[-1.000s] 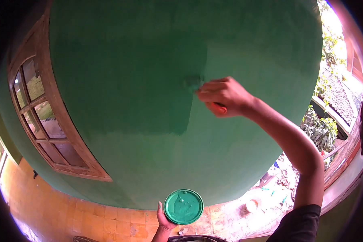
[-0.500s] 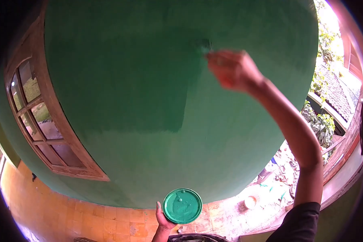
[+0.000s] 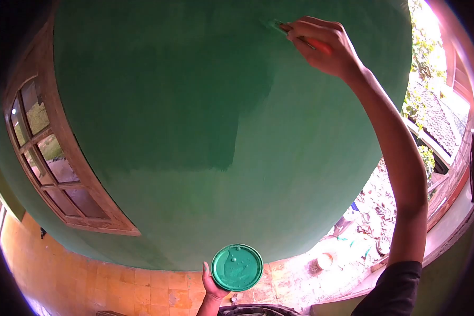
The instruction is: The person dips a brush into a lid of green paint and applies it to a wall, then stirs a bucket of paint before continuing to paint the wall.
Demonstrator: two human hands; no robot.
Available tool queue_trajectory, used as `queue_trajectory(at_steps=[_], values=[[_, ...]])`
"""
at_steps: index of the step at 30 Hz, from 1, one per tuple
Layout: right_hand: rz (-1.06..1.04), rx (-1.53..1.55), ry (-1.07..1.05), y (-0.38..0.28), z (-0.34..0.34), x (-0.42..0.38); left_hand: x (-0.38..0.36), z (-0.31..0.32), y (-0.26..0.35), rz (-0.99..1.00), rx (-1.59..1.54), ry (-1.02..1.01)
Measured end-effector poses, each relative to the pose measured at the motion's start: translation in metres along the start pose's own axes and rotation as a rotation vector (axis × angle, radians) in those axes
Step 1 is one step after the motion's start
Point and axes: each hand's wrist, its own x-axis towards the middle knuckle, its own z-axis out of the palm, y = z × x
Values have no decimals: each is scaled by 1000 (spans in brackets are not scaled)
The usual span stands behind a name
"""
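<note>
My right hand is raised high and grips a paintbrush, its bristles against the green wall. A darker patch of fresh-looking green paint spreads over the wall to the left of and below the brush. Low down, near my body, my left hand holds a round tub of green paint from beneath and the side, thumb up along its edge. The paint's surface shows a few lumps or bubbles.
A wooden-framed window is at the left of the wall. Orange floor tiles run along its foot. At the right stand a white bucket and scattered debris, with plants beyond.
My right hand has moved up and slightly right with the paintbrush, and the dark paint now reaches further right near the top. My left hand keeps the tub in nearly the same place.
</note>
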Motion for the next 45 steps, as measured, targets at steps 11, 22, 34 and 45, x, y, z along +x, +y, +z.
queue_trajectory(at_steps=[11, 22, 34, 45], values=[[129, 321, -284, -11, 13, -21, 2, 2, -4, 14, 6, 0], [-274, -4, -65, -43, 44, -78, 3, -9, -2, -66, -320, -129], [-31, 53, 96, -3, -4, -35, 6, -14, -3, 5, -11, -32], [68, 351, -218, -29, 9, -77, 10, -3, 3, -28, -26, -81]])
